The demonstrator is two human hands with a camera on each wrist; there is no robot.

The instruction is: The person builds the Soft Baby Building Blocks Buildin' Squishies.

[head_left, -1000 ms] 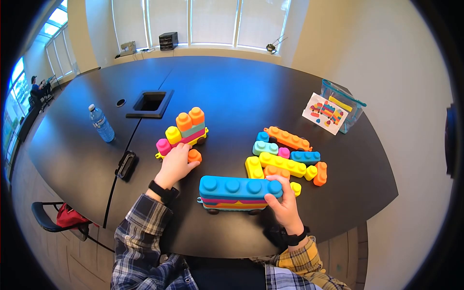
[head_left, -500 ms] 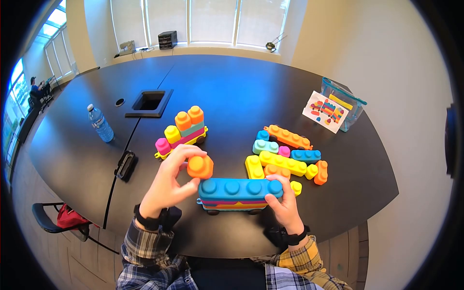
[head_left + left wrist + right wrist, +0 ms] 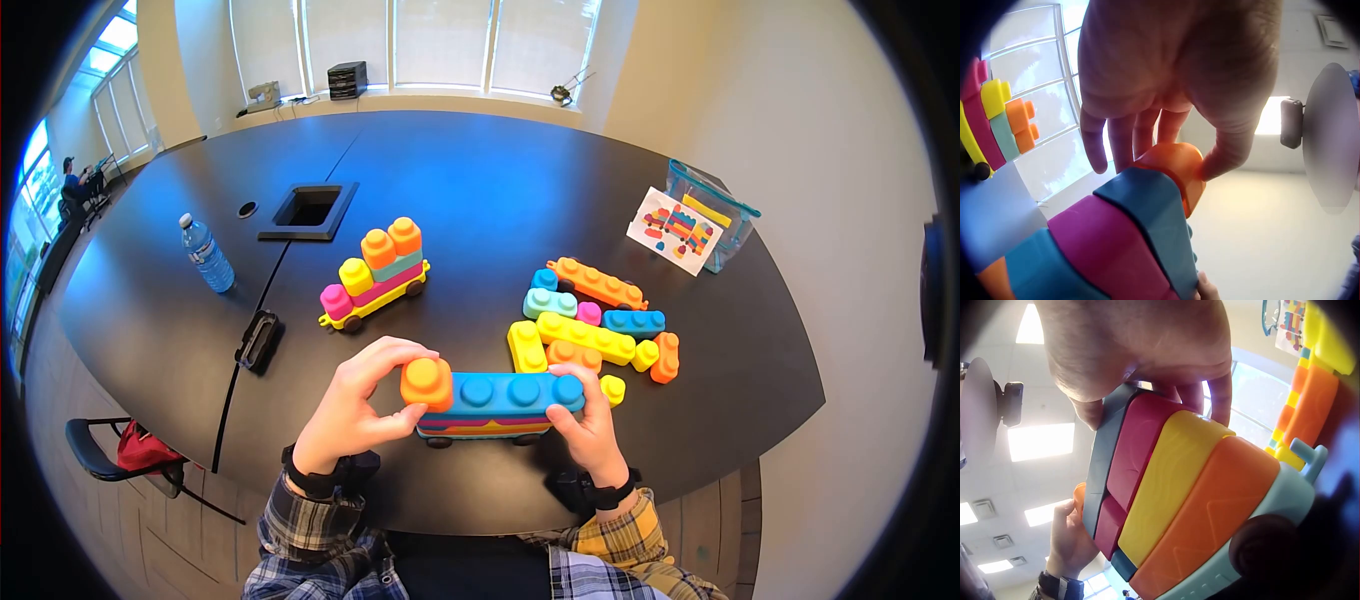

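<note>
An orange block (image 3: 427,384) sits over the left end of the long blue block (image 3: 502,390), pinched between thumb and fingers of my left hand (image 3: 350,410). That blue block tops a stacked toy wagon with magenta, yellow (image 3: 1169,469) and orange (image 3: 1210,512) layers on a light teal wheeled base (image 3: 1285,495). At the wagon's other end, my right hand (image 3: 592,428) grips the blue block, thumb on the near side and fingers behind. From the left wrist, the orange block (image 3: 1175,164) appears right against the blue block's end.
A second wagon (image 3: 375,290) on a yellow base stands behind my left hand. Loose blocks, including a long yellow one (image 3: 585,338), and an orange wheeled base (image 3: 600,285) lie to the right. A picture card (image 3: 673,232) leans on a clear bag (image 3: 735,225). A water bottle (image 3: 207,255) stands left.
My left hand picked the orange block up from beside the second wagon and carried it toward me, onto the blue block's left end. My right hand kept its hold on the wagon.
</note>
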